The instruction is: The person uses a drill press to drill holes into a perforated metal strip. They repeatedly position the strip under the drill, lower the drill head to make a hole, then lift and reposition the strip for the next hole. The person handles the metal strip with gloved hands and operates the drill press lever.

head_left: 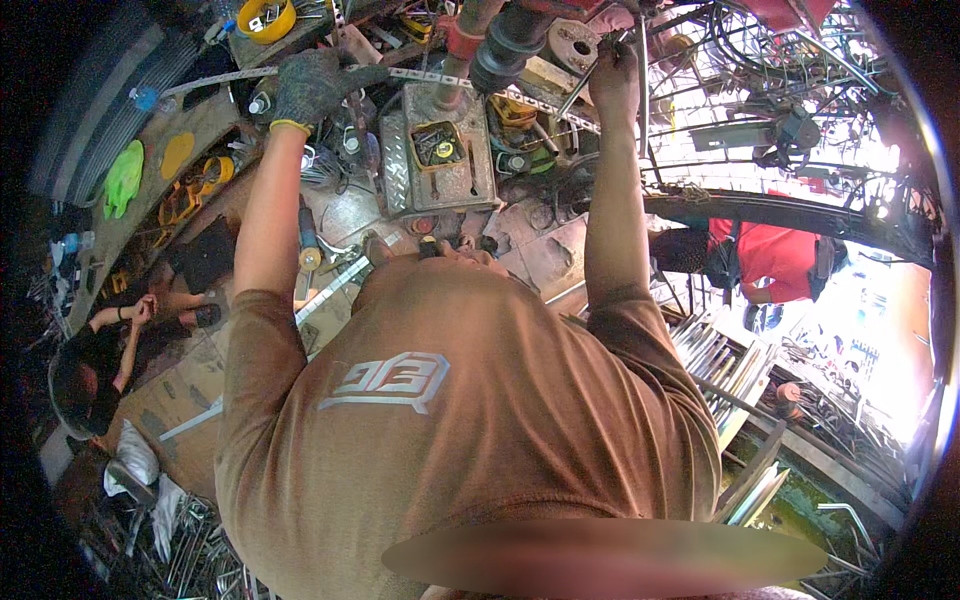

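My left hand (312, 90), in a dark work glove with a yellow cuff, is closed round a long, light metal strip with holes along it (455, 80). The strip runs across in front of a machine's round column (452, 92) and above its worn metal table (408, 125). My bare right hand (614, 78) is raised at the upper right, its fingers curled round a thin metal lever (575, 97) beside the machine. Its fingertips are partly hidden. The dark machine head (508, 52) hangs between my hands.
A square tray (458, 130) with small parts sits on the machine table. At the upper left stands a yellow bowl (265, 30) of metal bits. One person (80, 365) sits at the left; another in red (775, 260) is at the right. Metal bars (715, 360) lie stacked at right.
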Demonstrator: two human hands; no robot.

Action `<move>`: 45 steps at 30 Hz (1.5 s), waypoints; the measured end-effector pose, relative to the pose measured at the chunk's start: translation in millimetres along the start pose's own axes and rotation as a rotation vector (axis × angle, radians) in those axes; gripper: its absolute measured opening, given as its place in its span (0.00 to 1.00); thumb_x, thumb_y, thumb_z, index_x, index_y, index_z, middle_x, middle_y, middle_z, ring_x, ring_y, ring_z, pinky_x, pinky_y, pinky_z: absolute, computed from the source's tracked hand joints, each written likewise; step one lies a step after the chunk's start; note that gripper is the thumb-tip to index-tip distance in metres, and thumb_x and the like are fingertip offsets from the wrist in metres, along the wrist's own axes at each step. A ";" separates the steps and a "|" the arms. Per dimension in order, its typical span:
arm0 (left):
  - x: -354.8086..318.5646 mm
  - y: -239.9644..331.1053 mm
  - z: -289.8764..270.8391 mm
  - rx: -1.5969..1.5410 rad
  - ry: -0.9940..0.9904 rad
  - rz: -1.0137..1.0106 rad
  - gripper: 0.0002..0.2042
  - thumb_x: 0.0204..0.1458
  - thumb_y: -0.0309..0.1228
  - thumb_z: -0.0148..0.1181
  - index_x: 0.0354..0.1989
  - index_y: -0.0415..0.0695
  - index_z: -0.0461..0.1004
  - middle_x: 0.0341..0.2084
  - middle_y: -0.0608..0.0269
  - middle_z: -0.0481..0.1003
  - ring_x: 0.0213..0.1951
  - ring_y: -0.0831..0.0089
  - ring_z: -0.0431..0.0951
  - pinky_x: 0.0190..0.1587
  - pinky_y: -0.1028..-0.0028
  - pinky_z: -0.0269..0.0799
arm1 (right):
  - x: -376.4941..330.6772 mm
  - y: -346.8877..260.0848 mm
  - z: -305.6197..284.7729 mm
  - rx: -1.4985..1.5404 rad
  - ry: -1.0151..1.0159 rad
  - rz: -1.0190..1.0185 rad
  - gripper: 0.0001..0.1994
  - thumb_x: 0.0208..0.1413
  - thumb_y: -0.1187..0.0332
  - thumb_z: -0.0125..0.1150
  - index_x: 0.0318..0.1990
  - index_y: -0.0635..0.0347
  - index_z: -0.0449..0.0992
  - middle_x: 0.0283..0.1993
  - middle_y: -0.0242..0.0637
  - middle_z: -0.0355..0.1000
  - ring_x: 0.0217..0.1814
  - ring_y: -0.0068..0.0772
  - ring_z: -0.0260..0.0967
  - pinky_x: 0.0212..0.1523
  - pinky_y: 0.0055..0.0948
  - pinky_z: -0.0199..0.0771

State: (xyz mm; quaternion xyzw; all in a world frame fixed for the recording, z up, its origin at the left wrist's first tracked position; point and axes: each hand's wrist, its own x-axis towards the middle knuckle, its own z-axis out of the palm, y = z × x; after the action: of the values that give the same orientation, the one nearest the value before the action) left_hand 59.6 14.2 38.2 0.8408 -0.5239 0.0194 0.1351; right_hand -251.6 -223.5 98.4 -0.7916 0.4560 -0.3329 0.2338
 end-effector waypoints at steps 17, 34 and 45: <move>19.8 -0.4 -20.2 -0.015 -0.006 0.068 0.32 0.45 0.61 0.61 0.50 0.49 0.74 0.42 0.57 0.80 0.44 0.52 0.79 0.48 0.58 0.73 | 2.2 45.3 6.7 -0.144 -0.058 0.209 0.29 0.64 0.49 0.44 0.63 0.64 0.62 0.61 0.60 0.65 0.65 0.60 0.61 0.60 0.45 0.64; -0.9 51.1 -86.6 0.193 0.070 -0.010 0.29 0.41 0.65 0.59 0.35 0.49 0.82 0.30 0.51 0.80 0.36 0.51 0.80 0.43 0.55 0.72 | -39.0 41.3 6.6 -0.079 0.219 0.000 0.28 0.62 0.49 0.47 0.47 0.72 0.73 0.45 0.68 0.72 0.49 0.68 0.70 0.49 0.54 0.70; -12.0 69.9 -97.9 0.245 0.176 0.039 0.29 0.39 0.64 0.61 0.30 0.48 0.83 0.27 0.52 0.80 0.33 0.52 0.80 0.40 0.54 0.71 | -40.1 90.1 11.3 -0.180 0.058 -0.160 0.18 0.62 0.60 0.47 0.51 0.63 0.70 0.42 0.65 0.71 0.48 0.64 0.70 0.49 0.53 0.69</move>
State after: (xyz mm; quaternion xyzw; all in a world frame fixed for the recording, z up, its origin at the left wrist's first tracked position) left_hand 2.9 20.0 144.8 0.8356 -0.5202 0.1595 0.0764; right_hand -308.8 -230.3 17.6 -0.8332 0.4260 -0.3310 0.1213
